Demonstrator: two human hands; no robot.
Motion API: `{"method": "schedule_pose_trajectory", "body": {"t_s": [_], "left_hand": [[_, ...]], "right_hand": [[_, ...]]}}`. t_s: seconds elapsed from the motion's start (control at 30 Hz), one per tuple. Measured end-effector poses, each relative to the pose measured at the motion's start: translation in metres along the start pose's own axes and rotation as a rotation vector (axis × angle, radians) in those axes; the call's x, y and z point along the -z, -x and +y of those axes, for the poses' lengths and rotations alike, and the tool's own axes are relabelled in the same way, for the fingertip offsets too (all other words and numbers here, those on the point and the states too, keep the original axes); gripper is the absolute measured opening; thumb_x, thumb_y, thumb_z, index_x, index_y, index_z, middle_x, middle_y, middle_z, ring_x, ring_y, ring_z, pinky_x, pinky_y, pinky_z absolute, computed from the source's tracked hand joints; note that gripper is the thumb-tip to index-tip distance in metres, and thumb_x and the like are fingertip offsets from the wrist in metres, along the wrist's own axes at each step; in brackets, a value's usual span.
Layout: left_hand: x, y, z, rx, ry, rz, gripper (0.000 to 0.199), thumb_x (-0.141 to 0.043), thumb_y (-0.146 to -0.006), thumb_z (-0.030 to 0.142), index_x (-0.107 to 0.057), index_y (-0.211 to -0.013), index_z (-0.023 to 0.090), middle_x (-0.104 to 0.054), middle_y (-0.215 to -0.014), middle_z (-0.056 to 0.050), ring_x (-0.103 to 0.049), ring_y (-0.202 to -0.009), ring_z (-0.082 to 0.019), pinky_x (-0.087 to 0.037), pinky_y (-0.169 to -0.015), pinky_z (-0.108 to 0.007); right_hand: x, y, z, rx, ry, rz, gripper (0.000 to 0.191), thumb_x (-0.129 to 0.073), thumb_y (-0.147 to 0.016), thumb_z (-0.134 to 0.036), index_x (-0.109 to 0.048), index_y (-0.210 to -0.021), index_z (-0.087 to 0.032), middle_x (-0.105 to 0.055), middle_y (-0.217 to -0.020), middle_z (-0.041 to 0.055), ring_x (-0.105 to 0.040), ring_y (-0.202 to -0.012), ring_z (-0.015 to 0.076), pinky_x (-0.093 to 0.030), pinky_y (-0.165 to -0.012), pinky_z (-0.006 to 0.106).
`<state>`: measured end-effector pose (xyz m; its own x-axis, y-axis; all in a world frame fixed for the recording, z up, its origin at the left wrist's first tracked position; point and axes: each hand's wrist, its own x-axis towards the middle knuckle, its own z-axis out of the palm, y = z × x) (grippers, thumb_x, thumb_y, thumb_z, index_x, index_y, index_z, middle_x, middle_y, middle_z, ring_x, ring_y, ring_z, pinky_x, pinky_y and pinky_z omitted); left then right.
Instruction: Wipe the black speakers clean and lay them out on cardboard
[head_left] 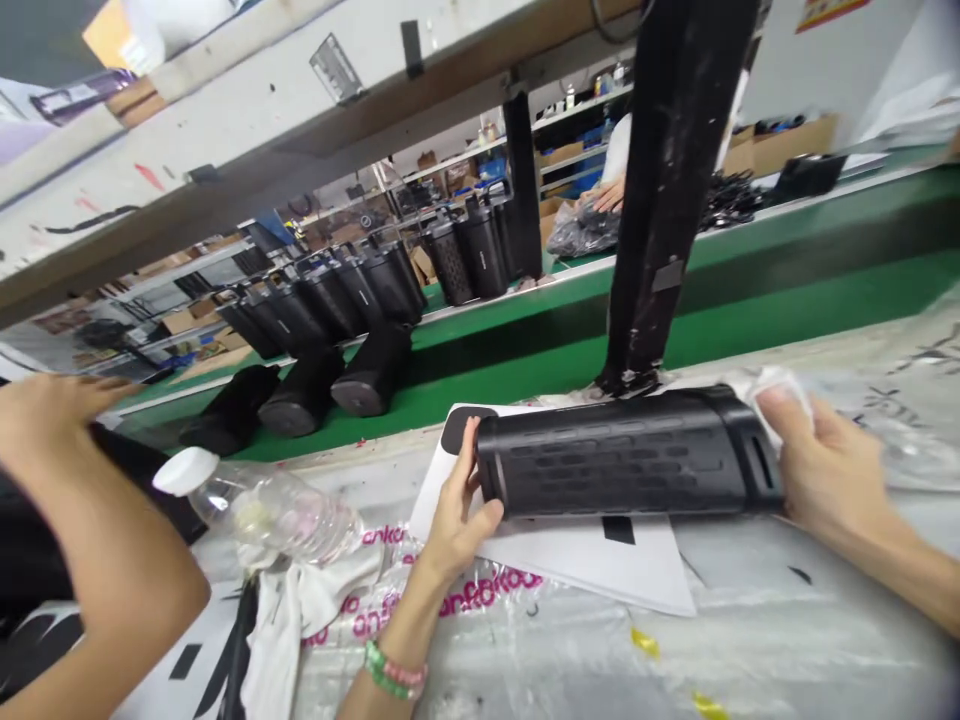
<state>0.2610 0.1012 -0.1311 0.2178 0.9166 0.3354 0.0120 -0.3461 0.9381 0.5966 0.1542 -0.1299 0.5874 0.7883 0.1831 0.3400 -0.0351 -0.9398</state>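
Observation:
A long black plastic housing (615, 455) with a brick-like raised pattern lies sideways between my hands, above white sheets (585, 570). My left hand (457, 510) grips its left end, thumb in front and fingers behind; a beaded bracelet circles that wrist. At the other end, by the slotted cap, my right hand (832, 460) is closed on a white cloth (780, 390) against the housing. Some of the right fingers are hidden behind the end.
A co-worker's arm (97, 520) reaches in at left, beside a clear bottle (277, 510) and white rag (292, 620). Several similar black units (375, 370) sit on the green conveyor (480, 350). A black post (660, 200) and overhead shelf (247, 110) stand close.

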Motion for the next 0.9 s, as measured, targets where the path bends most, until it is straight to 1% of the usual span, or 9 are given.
{"method": "schedule_pose_trajectory", "body": {"t_s": [0.07,0.13,0.2,0.27,0.4,0.53,0.63,0.73,0.9], "left_hand": [[-0.003,0.000,0.001,0.004,0.006,0.055,0.084,-0.065,-0.088,0.046,-0.020,-0.157,0.027,-0.030,-0.162,-0.006,-0.035,-0.146,-0.028,-0.034,-0.118,-0.034],[-0.008,0.000,0.003,0.023,-0.005,0.102,0.081,-0.064,-0.089,0.046,-0.023,-0.156,0.025,-0.040,-0.157,-0.006,-0.042,-0.142,-0.026,-0.038,-0.115,-0.032],[-0.013,-0.001,0.006,0.054,-0.028,0.143,0.077,-0.060,-0.092,0.046,-0.024,-0.156,0.024,-0.048,-0.151,-0.005,-0.044,-0.140,-0.023,-0.039,-0.114,-0.029],[-0.017,-0.001,0.010,0.078,-0.056,0.185,0.073,-0.057,-0.094,0.047,-0.025,-0.156,0.023,-0.051,-0.149,-0.005,-0.043,-0.141,-0.021,-0.038,-0.114,-0.027],[-0.021,-0.002,0.013,0.090,-0.075,0.208,0.071,-0.054,-0.095,0.049,-0.026,-0.155,0.024,-0.041,-0.156,-0.002,-0.033,-0.147,-0.020,-0.031,-0.118,-0.024],[-0.022,-0.001,0.014,0.118,-0.117,0.227,0.069,-0.051,-0.096,0.046,-0.024,-0.156,0.025,-0.032,-0.160,-0.001,-0.025,-0.150,-0.019,-0.026,-0.121,-0.025],[-0.022,-0.001,0.015,0.128,-0.141,0.234,0.067,-0.049,-0.097,0.042,-0.023,-0.156,0.023,-0.030,-0.161,-0.001,-0.024,-0.150,-0.018,-0.024,-0.122,-0.025],[-0.023,-0.002,0.016,0.125,-0.149,0.225,0.068,-0.048,-0.096,0.039,-0.022,-0.157,0.022,-0.029,-0.161,-0.001,-0.025,-0.150,-0.018,-0.025,-0.122,-0.026],[-0.025,-0.002,0.017,0.122,-0.158,0.259,0.070,-0.048,-0.096,0.047,-0.023,-0.156,0.022,-0.029,-0.161,-0.003,-0.026,-0.150,-0.019,-0.026,-0.121,-0.025]], "right_hand": [[-0.001,0.002,-0.004,-0.060,-0.029,0.005,0.049,-0.053,-0.068,-0.072,-0.050,-0.073,-0.023,-0.029,-0.039,-0.0063,-0.029,-0.031,0.0128,-0.021,-0.031,0.026],[-0.001,0.005,-0.008,-0.122,-0.047,0.010,0.047,-0.055,-0.066,-0.071,-0.047,-0.070,-0.024,-0.030,-0.039,-0.0063,-0.028,-0.030,0.0124,-0.020,-0.029,0.025],[-0.001,0.006,-0.010,-0.155,-0.044,0.015,0.046,-0.056,-0.064,-0.069,-0.044,-0.067,-0.024,-0.030,-0.039,-0.0062,-0.028,-0.030,0.0117,-0.021,-0.028,0.025],[-0.001,0.006,-0.009,-0.134,-0.037,0.018,0.046,-0.056,-0.064,-0.068,-0.042,-0.066,-0.024,-0.029,-0.039,-0.0065,-0.027,-0.030,0.0109,-0.020,-0.028,0.025],[0.000,0.002,-0.002,-0.063,-0.033,0.012,0.045,-0.055,-0.067,-0.066,-0.043,-0.067,-0.023,-0.030,-0.042,-0.0063,-0.028,-0.034,0.0099,-0.019,-0.032,0.024],[0.001,0.001,0.001,-0.035,-0.009,0.019,0.045,-0.055,-0.070,-0.066,-0.045,-0.068,-0.022,-0.032,-0.043,-0.0057,-0.030,-0.037,0.0097,-0.023,-0.035,0.024],[0.001,0.002,0.002,-0.031,-0.021,-0.001,0.047,-0.055,-0.071,-0.069,-0.044,-0.068,-0.023,-0.032,-0.042,-0.0061,-0.031,-0.036,0.0105,-0.026,-0.036,0.024],[0.001,0.001,0.004,-0.007,-0.025,0.004,0.048,-0.055,-0.071,-0.070,-0.046,-0.070,-0.022,-0.032,-0.042,-0.0062,-0.029,-0.036,0.0103,-0.024,-0.035,0.024],[0.001,-0.002,0.011,0.010,-0.023,-0.007,0.047,-0.055,-0.074,-0.068,-0.045,-0.071,-0.023,-0.034,-0.044,-0.0059,-0.033,-0.039,0.0115,-0.026,-0.038,0.025]]}}
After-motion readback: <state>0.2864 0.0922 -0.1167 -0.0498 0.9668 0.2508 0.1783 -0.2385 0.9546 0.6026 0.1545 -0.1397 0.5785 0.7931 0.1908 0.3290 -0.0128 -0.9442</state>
